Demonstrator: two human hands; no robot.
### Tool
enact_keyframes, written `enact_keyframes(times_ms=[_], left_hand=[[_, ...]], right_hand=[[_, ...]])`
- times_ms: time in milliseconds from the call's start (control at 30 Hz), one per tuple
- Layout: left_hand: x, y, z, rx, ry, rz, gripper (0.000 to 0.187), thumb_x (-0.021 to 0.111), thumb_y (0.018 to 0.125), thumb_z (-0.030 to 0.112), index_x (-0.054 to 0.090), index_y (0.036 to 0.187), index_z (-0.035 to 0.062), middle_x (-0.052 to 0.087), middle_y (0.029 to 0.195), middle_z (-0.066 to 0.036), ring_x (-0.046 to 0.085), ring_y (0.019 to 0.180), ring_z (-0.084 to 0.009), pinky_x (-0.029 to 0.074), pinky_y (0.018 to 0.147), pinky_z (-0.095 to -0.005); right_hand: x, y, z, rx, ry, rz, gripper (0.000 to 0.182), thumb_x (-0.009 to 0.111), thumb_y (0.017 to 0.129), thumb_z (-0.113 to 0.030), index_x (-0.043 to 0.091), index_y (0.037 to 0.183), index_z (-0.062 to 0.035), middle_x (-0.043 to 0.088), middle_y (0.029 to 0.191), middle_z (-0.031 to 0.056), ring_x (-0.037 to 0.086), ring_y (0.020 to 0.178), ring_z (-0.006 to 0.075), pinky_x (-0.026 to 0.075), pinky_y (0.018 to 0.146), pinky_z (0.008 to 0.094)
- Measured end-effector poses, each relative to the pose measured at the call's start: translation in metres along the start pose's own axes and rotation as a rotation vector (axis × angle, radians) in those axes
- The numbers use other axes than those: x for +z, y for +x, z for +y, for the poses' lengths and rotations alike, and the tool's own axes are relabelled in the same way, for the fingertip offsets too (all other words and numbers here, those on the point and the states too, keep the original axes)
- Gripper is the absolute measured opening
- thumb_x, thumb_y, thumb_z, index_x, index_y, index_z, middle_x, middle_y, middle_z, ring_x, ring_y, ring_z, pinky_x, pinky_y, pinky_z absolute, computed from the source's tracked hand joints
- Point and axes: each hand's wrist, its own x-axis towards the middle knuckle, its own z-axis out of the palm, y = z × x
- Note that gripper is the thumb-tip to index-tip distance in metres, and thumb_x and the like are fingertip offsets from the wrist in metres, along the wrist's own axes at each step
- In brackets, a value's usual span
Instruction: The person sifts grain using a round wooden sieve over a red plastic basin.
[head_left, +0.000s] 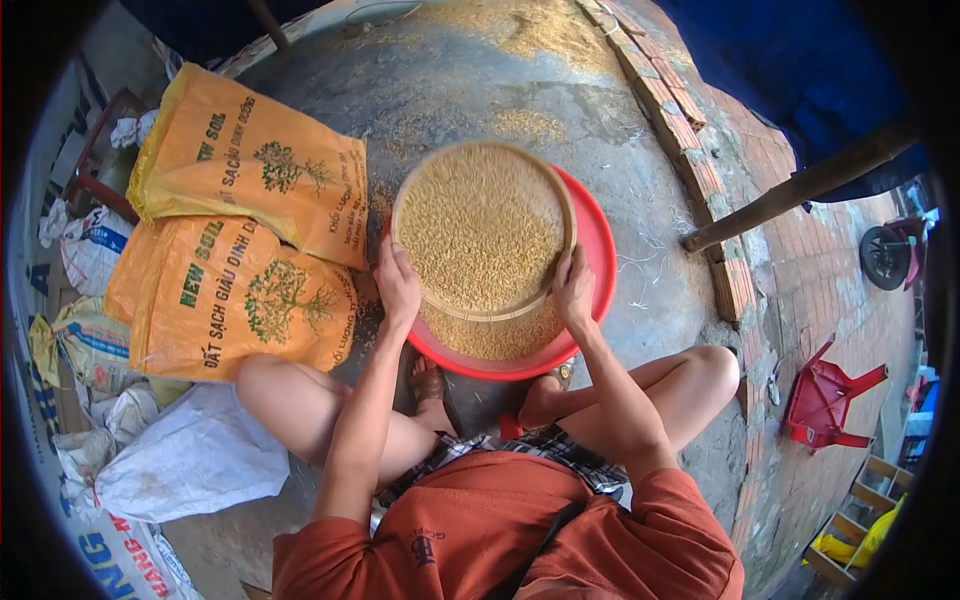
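Both hands grip a round, shallow sieve (pixel 569 205) with a pale rim, filled with a layer of golden grain (pixel 470 235). My left hand (pixel 398 288) is closed on the rim at the lower left, and my right hand (pixel 574 290) is closed on it at the lower right. Below the sieve a wide red basin (pixel 601 250) rests between my feet, with more grain (pixel 490 338) showing in it along the near side. The sieve covers much of the basin. The grain in the sieve looks slightly smeared by motion.
Orange printed sacks (pixel 250 170) stand at the left, with white sacks (pixel 195 455) nearer me. Loose grain (pixel 560 40) lies on the concrete ahead. A row of bricks (pixel 690 150), a slanting pole (pixel 800 188) and a tipped red plastic stool (pixel 825 403) are at the right.
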Motion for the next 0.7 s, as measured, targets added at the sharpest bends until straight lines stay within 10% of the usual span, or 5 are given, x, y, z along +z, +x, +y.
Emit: enact_keyframes(times_ms=[200, 367, 700], left_hand=[[0.017, 0.005, -0.032, 0.165, 0.028, 0.092, 0.028, 0.031, 0.087, 0.017, 0.045, 0.103, -0.0016, 0.054, 0.081, -0.022, 0.053, 0.077, -0.0365, 0.039, 0.065, -0.0387], [0.04, -0.023, -0.12, -0.201, 0.357, -0.206, 0.024, 0.033, 0.086, 0.018, 0.049, 0.089, -0.0006, 0.055, 0.074, -0.023, 0.053, 0.075, -0.039, 0.04, 0.066, -0.0449], [0.025, -0.003, -0.061, -0.011, 0.153, -0.075, 0.023, 0.036, 0.084, 0.016, 0.048, 0.09, -0.0027, 0.055, 0.07, -0.024, 0.054, 0.068, -0.0399, 0.042, 0.06, -0.046]], right_hand=[[0.009, 0.004, 0.008, 0.003, 0.011, 0.003, 0.017, 0.039, 0.084, -0.012, 0.042, 0.091, 0.0025, 0.053, 0.062, 0.0238, 0.053, 0.058, 0.0405, 0.04, 0.054, 0.0472], [0.02, -0.02, 0.05, 0.183, -0.161, -0.221, 0.021, 0.042, 0.081, -0.017, 0.048, 0.081, 0.004, 0.055, 0.069, 0.0276, 0.055, 0.067, 0.0416, 0.044, 0.059, 0.0465], [0.004, -0.007, 0.023, 0.137, -0.143, -0.145, 0.024, 0.043, 0.077, -0.018, 0.05, 0.077, 0.0051, 0.055, 0.07, 0.0277, 0.055, 0.068, 0.0415, 0.044, 0.063, 0.0465]])
